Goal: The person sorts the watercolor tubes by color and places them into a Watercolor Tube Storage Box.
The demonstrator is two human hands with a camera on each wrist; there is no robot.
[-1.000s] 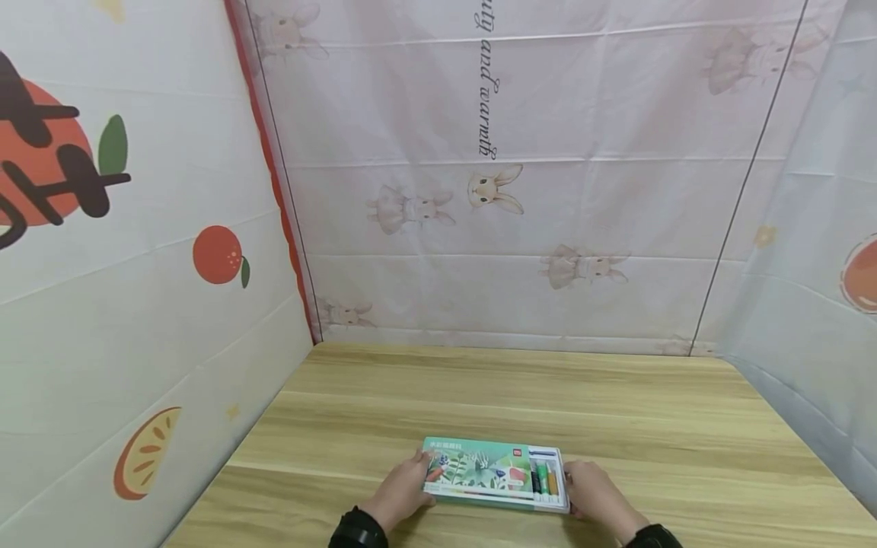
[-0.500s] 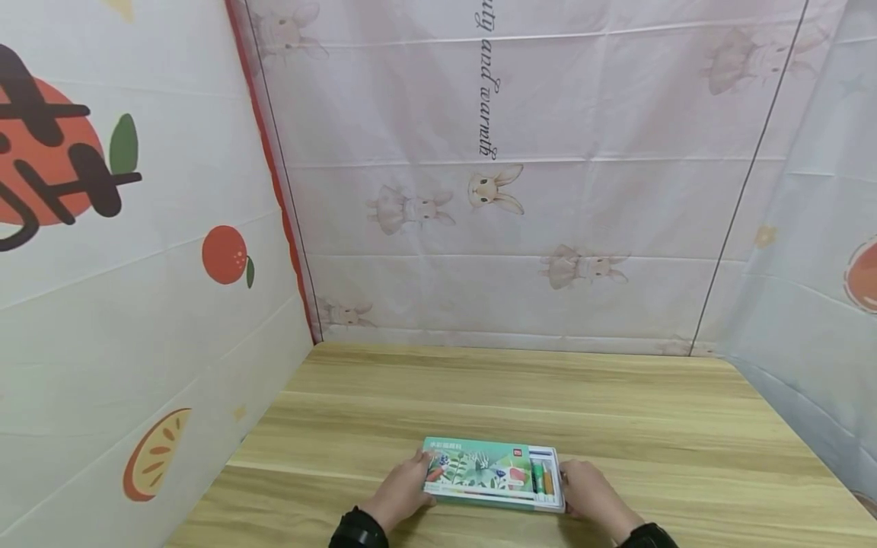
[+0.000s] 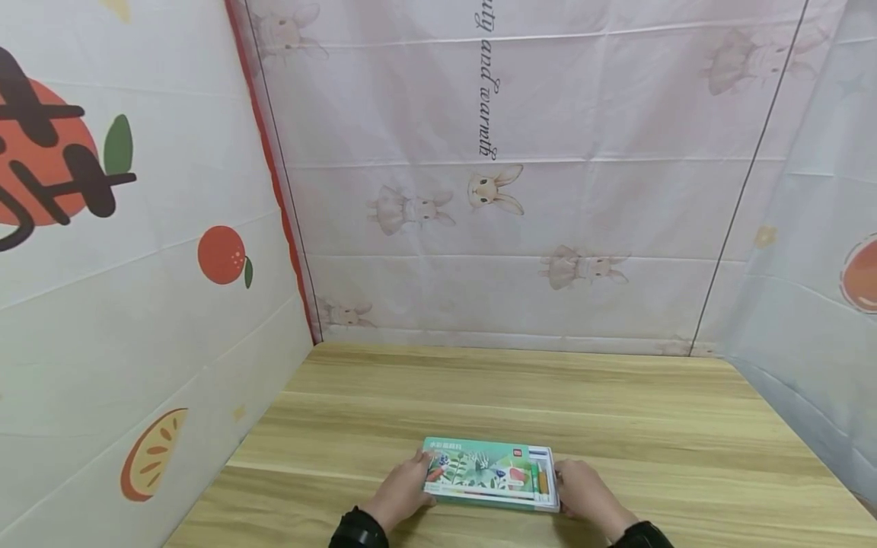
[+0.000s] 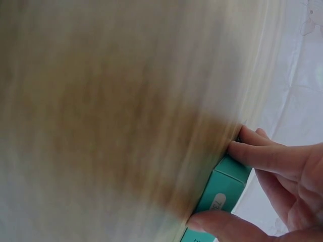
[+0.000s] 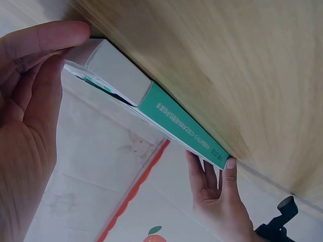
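Note:
A flat paint box lies near the table's front edge in the head view. Its green printed sleeve (image 3: 473, 464) covers most of a white tray (image 3: 553, 483), whose right end sticks out with green and orange tubes (image 3: 542, 482) showing. My left hand (image 3: 403, 487) grips the sleeve's left end, thumb on one side and fingers on the other, as the left wrist view shows. At the opposite end, my right hand (image 3: 585, 491) holds the tray between thumb and fingers. The right wrist view shows the white tray wall (image 5: 118, 73) entering the green sleeve.
The wooden table (image 3: 493, 388) runs back to a pale curtain (image 3: 438, 297) printed with rabbits. A white fruit-print sheet (image 3: 171, 327) hangs along the left side, and another pale sheet (image 3: 808, 320) on the right. Black bands (image 3: 358, 527) circle both wrists.
My right hand has moved left, and the tray has slid further into the sleeve, so less of the tubes shows. My left hand and the sleeve have stayed in place.

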